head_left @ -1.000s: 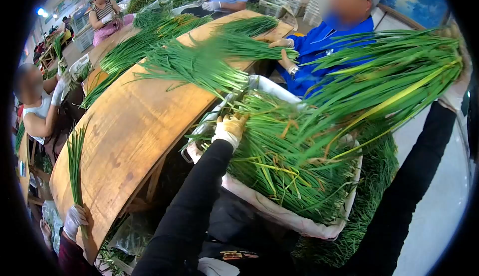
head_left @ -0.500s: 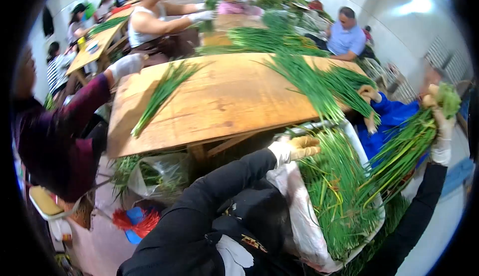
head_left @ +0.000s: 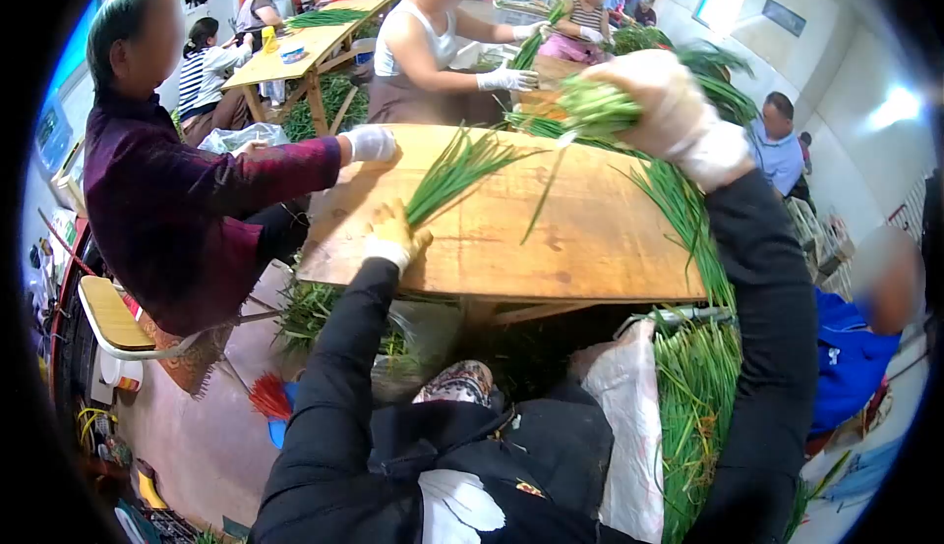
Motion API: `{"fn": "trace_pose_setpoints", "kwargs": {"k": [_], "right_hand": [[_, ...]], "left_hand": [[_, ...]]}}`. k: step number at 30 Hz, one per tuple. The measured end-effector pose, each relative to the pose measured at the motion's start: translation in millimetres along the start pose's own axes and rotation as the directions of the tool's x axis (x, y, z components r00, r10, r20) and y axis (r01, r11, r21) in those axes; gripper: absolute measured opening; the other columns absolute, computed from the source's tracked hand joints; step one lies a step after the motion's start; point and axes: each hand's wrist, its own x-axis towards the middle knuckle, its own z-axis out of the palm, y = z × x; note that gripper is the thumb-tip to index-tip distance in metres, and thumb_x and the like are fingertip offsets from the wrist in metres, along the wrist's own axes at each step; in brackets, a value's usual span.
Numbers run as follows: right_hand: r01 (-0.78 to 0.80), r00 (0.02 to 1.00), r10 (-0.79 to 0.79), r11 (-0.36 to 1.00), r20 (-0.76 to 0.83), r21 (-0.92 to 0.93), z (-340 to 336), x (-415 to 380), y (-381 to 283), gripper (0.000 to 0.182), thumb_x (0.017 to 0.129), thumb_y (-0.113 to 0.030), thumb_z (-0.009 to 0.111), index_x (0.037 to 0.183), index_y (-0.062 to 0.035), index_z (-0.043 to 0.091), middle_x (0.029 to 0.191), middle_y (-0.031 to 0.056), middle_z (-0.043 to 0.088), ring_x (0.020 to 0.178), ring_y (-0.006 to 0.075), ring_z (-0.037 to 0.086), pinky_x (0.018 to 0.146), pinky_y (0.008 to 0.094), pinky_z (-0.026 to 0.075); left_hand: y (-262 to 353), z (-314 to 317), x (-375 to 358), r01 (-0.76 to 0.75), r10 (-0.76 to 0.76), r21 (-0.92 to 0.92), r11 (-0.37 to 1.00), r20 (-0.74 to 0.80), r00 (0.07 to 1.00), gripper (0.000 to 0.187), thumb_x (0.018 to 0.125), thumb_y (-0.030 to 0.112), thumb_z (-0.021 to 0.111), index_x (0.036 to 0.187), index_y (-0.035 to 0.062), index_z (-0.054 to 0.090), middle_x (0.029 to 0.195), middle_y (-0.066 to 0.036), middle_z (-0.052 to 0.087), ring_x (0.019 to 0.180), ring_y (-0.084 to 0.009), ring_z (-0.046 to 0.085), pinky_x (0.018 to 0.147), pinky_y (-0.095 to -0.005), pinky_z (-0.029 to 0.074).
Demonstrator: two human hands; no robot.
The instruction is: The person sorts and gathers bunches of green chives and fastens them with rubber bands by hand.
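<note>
My left hand (head_left: 395,236), in a yellowed glove, closes round the near end of a small bundle of chives (head_left: 454,176) lying on the wooden table (head_left: 472,249). My right hand (head_left: 674,112), in a white glove and blurred, is raised above the table's far right side. It grips a second bundle of chives (head_left: 602,107), pale cut ends pointing left; one loose blade hangs below. More chives (head_left: 678,215) lie along the table's right edge under my right arm. At my right side, a lined tub with a white sack (head_left: 629,416) over its edge holds many chives (head_left: 696,397).
A person in a purple jacket (head_left: 187,180) rests a gloved hand on the table's left edge. Across the table, a person in a white top (head_left: 418,48) handles chives. A person in blue (head_left: 851,352) sits at the right. A stool (head_left: 123,313) stands at left.
My right hand has swung from the far right to above the table with its chives. My left hand has left the tub's edge and grasped the bundle on the table. The view has turned left.
</note>
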Motion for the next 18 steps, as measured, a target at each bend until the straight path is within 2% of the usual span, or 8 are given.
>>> {"fn": "trace_pose_setpoints", "kwargs": {"k": [2, 4, 8, 10, 11, 13, 16, 18], "right_hand": [[0.1, 0.994, -0.096, 0.993, 0.059, -0.069, 28, 39, -20, 0.027, 0.062, -0.008, 0.061, 0.088, -0.0106, 0.058, 0.073, 0.008, 0.06, 0.07, 0.0231, 0.06, 0.065, 0.035, 0.045], [0.211, 0.977, -0.208, 0.975, 0.053, -0.065, 76, 71, -24, 0.016, 0.065, -0.003, 0.055, 0.078, -0.0116, 0.059, 0.067, 0.0055, 0.059, 0.07, 0.0224, 0.059, 0.064, 0.0348, 0.044], [0.276, 0.94, -0.263, 0.961, 0.218, -0.031, 149, 131, -64, 0.013, 0.074, -0.023, 0.051, 0.074, -0.0135, 0.06, 0.071, 0.0063, 0.06, 0.068, 0.0215, 0.057, 0.068, 0.0315, 0.043], [-0.171, 0.963, 0.02, 0.816, 0.269, 0.552, 182, 148, -94, 0.021, 0.075, -0.031, 0.05, 0.081, -0.0138, 0.06, 0.084, 0.0066, 0.06, 0.082, 0.0206, 0.055, 0.073, 0.032, 0.044], [0.02, 0.961, -0.132, 0.909, 0.244, 0.416, 213, 155, -106, 0.017, 0.075, -0.026, 0.051, 0.084, -0.0156, 0.061, 0.086, 0.007, 0.06, 0.087, 0.0194, 0.054, 0.076, 0.0324, 0.043], [0.129, 0.919, -0.249, 0.923, 0.306, 0.362, 268, 167, -132, 0.02, 0.077, -0.014, 0.048, 0.09, -0.0181, 0.062, 0.094, 0.008, 0.058, 0.1, 0.018, 0.051, 0.081, 0.0338, 0.043], [-0.236, 0.85, -0.051, 0.853, 0.525, 0.466, 284, 166, -180, 0.029, 0.066, -0.018, 0.06, 0.094, -0.0155, 0.061, 0.097, 0.0072, 0.058, 0.095, 0.0238, 0.052, 0.087, 0.0362, 0.039], [-0.146, 0.795, -0.169, 0.879, 0.582, 0.454, 315, 178, -199, 0.037, 0.065, -0.02, 0.063, 0.101, -0.0157, 0.059, 0.099, 0.0073, 0.057, 0.098, 0.0235, 0.05, 0.093, 0.0411, 0.032]], "left_hand": [[-13, 43, 7, -0.334, 0.327, 0.008, 0.942, -0.235, 0.915, 0.059, 0.08, 0.021, 0.047, 0.131, 0.0054, 0.02, 0.113, -0.027, 0.046, 0.098, -0.0363, 0.051, 0.086, -0.0487, 0.038], [-1, 67, 0, -0.473, 0.468, 0.055, 0.88, -0.277, 0.839, 0.047, 0.078, 0.01, 0.046, 0.123, 0.0167, 0.035, 0.076, -0.014, 0.059, 0.052, -0.0281, 0.057, 0.039, -0.0374, 0.047], [24, 58, -41, -0.566, 0.522, -0.108, 0.817, -0.275, 0.807, 0.042, 0.075, 0.008, 0.047, 0.117, 0.0075, 0.043, 0.098, -0.017, 0.057, 0.088, -0.0278, 0.057, 0.081, -0.0381, 0.045], [23, 69, -47, -0.594, 0.539, -0.065, 0.802, -0.351, 0.766, 0.036, 0.078, 0.013, 0.043, 0.113, 0.0068, 0.047, 0.099, -0.014, 0.057, 0.09, -0.0268, 0.056, 0.084, -0.0374, 0.042], [25, 66, -45, -0.612, 0.549, -0.026, 0.79, -0.413, 0.726, 0.033, 0.08, 0.019, 0.04, 0.109, 0.0062, 0.051, 0.1, -0.012, 0.058, 0.092, -0.0257, 0.054, 0.086, -0.0367, 0.04], [31, 33, -52, -0.512, 0.481, 0.117, 0.851, 0.219, 0.849, 0.033, 0.081, 0.021, 0.037, 0.106, 0.0062, 0.052, 0.097, -0.009, 0.059, 0.091, -0.0261, 0.055, 0.086, -0.0366, 0.039], [10, 104, -49, -0.564, 0.509, -0.235, 0.792, -0.257, 0.822, 0.036, 0.084, 0.026, 0.038, 0.11, 0.0053, 0.049, 0.109, -0.009, 0.053, 0.097, -0.0248, 0.051, 0.085, -0.0354, 0.038], [4, 120, -53, -0.602, 0.501, -0.3, 0.74, -0.351, 0.791, 0.037, 0.084, 0.027, 0.038, 0.113, 0.005, 0.046, 0.112, -0.01, 0.051, 0.099, -0.0249, 0.049, 0.084, -0.0354, 0.038]]}}
